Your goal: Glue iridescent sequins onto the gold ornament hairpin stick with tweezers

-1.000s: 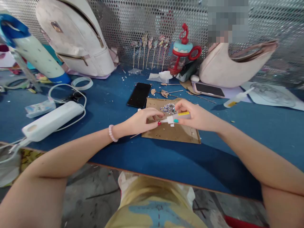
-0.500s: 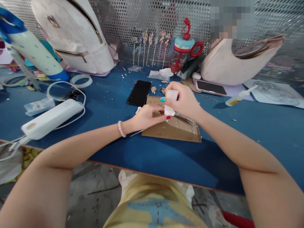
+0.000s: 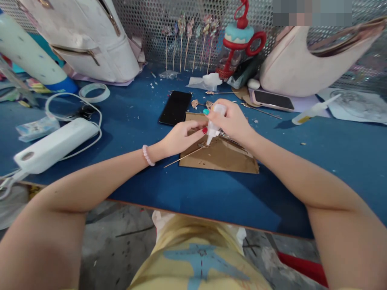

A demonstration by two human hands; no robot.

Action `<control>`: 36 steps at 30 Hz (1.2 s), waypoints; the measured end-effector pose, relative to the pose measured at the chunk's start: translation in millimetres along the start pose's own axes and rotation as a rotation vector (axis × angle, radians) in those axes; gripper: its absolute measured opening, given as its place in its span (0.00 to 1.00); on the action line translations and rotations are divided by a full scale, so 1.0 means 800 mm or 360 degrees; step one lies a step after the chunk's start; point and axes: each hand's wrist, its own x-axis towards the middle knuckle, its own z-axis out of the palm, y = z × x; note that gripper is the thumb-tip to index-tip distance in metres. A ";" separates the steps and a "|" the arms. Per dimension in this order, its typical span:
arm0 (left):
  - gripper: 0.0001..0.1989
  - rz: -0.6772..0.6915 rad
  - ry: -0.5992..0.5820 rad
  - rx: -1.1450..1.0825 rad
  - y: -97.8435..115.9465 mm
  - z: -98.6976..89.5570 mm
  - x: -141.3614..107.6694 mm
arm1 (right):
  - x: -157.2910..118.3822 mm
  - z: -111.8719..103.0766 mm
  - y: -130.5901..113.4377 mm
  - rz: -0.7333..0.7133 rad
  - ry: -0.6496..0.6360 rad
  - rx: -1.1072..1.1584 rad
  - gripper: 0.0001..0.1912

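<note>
My right hand (image 3: 232,121) is closed around a small white squeeze bottle (image 3: 215,121), tipped with its narrow nozzle down and to the left. The nozzle tip hangs close over a small ornament (image 3: 204,145) at the end of a thin stick (image 3: 183,157). That ornament lies on a piece of brown cardboard (image 3: 223,162); its details are too small to make out. Beside the bottle, my left hand (image 3: 184,137) has its fingers stretched and apart; whether a fingertip touches the bottle I cannot tell. Metal tweezers-like tools (image 3: 234,143) lie partly hidden under my right hand.
A black phone (image 3: 175,107) lies behind my left hand. Decorated sticks (image 3: 190,40) stand along the mesh back. Farther right are another phone (image 3: 273,100), a nozzled bottle (image 3: 314,110) and a pale handbag (image 3: 290,68). A white power strip (image 3: 57,145) and tape roll (image 3: 94,93) lie left.
The bottle has tilted, and its nozzle now points down toward the stick ornament. My left hand has drawn slightly left from it, exposing the ornament. The whole view has shifted a little.
</note>
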 end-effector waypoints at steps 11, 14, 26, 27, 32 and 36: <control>0.16 0.0074 0.0032 0.0149 0.000 0.015 0.007 | -0.008 0.008 -0.005 -0.0143 0.0025 -0.0095 0.13; 0.17 0.0082 0.0061 0.0266 -0.002 0.017 0.007 | -0.008 0.008 -0.004 -0.0188 0.0029 -0.0122 0.13; 0.13 0.0038 0.0054 0.0319 -0.003 0.018 0.009 | -0.009 0.007 -0.005 -0.0191 -0.0026 -0.0200 0.13; 0.12 0.0026 0.0048 0.0320 -0.003 0.018 0.009 | -0.009 0.007 -0.004 -0.0196 -0.0027 -0.0196 0.13; 0.12 -0.0013 0.0044 0.0325 -0.001 0.019 0.009 | -0.009 0.006 -0.004 -0.0208 -0.0050 -0.0173 0.12; 0.11 0.0011 0.0061 0.0349 0.000 0.021 0.008 | -0.008 0.007 -0.005 -0.0220 -0.0041 -0.0151 0.12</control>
